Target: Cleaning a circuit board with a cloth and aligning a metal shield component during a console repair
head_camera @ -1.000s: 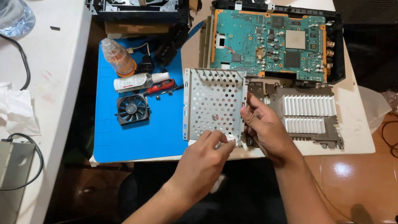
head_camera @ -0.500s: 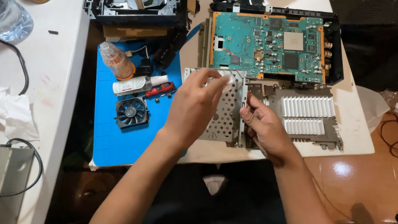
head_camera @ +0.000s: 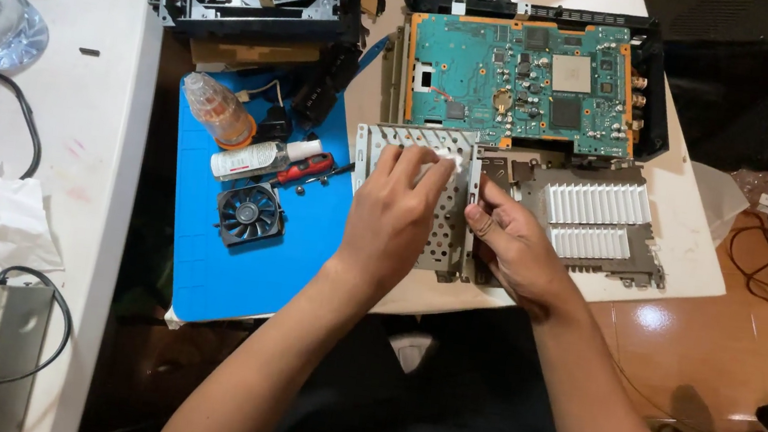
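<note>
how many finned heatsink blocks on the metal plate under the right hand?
2. Upper finned block and smaller lower finned block, both on the metal plate beside the right hand. More could hide under the hands.

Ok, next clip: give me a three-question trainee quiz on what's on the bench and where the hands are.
1. True or false: the left hand rests on the perforated metal plate.
2. Which thing lies on the blue mat? A) the green circuit board B) the small black fan C) the finned heatsink
3. What does the right hand touch?

Key:
1. True; a white wad shows at its fingertips.
2. B.
3. The seam where the perforated plate meets the heatsink assembly.
</note>
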